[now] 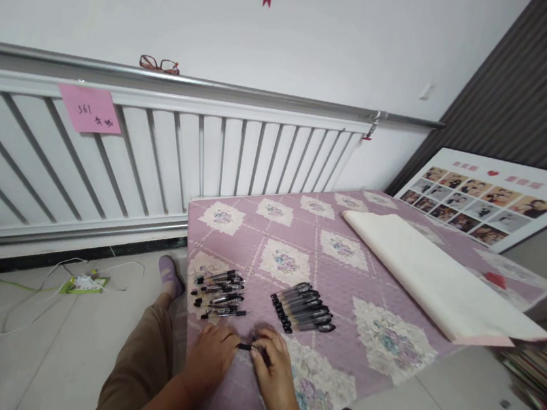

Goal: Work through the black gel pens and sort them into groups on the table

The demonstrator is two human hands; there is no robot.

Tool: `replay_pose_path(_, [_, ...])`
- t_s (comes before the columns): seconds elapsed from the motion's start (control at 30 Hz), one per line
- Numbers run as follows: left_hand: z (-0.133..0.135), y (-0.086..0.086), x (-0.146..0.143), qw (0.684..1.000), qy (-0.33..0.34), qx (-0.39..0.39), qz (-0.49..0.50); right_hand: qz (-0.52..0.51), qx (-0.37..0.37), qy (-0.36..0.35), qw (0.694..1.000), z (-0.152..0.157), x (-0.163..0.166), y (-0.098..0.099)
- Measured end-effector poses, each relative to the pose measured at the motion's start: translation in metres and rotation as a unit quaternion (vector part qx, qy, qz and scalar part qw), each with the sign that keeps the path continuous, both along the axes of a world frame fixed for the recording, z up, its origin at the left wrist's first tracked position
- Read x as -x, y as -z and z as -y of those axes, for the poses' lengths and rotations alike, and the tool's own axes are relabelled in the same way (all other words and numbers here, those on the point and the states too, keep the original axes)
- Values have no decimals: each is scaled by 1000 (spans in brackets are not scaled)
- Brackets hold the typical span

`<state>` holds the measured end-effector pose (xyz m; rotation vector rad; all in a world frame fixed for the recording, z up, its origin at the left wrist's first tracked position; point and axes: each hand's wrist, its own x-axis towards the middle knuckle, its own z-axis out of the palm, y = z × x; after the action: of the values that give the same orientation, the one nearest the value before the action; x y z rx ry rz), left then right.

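Near the front edge of the patterned table, my left hand (211, 354) and my right hand (275, 368) are closed around the two ends of a black pen (244, 346). Only a short dark stretch of it shows between the fingers. Just beyond my left hand lies a loose group of pens (220, 294) with black ends, in uneven rows. A tidier row of black-capped pens (304, 308) lies side by side past my right hand, slanting to the right.
The purple floral tablecloth (249, 248) covers the table, which meets a white radiator (220, 153). A folded cream sheet (433, 276) lies to the right, with a photo board (492, 197) behind it. A power strip (86, 284) and cables are on the floor at left.
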<state>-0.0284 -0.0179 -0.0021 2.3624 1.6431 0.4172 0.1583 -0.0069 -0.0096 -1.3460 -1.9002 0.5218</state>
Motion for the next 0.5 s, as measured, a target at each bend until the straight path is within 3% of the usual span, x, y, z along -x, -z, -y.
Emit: replay_pose_path(0.5, [1,-1,0,1000,-6,13,14,4,-10,9,1000,0,1,0])
